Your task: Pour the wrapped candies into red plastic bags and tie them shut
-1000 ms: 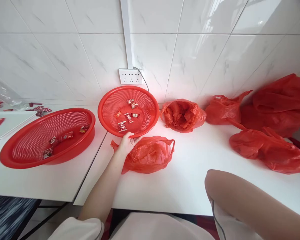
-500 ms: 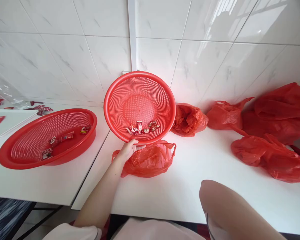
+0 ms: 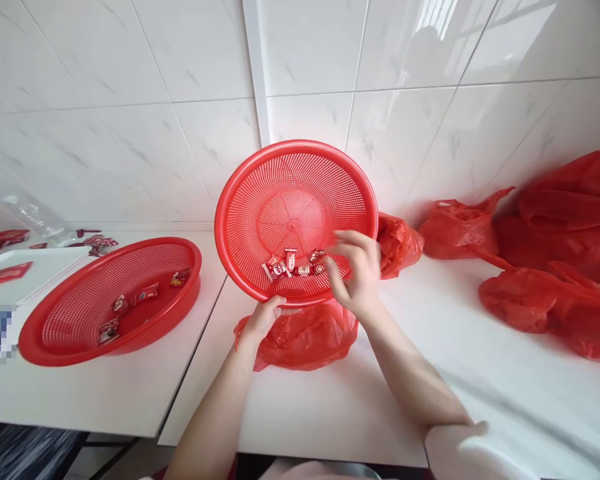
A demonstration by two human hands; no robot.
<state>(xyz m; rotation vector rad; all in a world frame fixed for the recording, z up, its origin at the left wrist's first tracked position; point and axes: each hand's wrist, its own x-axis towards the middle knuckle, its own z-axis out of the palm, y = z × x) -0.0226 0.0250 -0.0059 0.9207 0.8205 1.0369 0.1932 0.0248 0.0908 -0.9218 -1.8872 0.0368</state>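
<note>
A round red basket [image 3: 293,200] is tilted up towards me above the table, with several wrapped candies [image 3: 290,260] gathered at its lower side. My left hand [image 3: 264,320] grips the basket's bottom rim, thumb over the edge. At the basket's right side my right hand [image 3: 355,267] reaches over the rim beside the candies, fingers spread and slightly blurred, holding nothing. Below the basket, an open red plastic bag [image 3: 305,340] lies on the white table [image 3: 330,407], partly hidden by the basket.
On the left stands another red basket [image 3: 155,333] with several candies, near a white tray [image 3: 55,267] and a clear plastic bottle [image 3: 37,217]. Several red bags, one knotted [image 3: 463,227], lie along the right. A tiled wall [image 3: 190,153] rises behind.
My right hand has come from the lower right up to the held basket. The held basket looks nearer and sits slightly further right, still gripped by my left hand.
</note>
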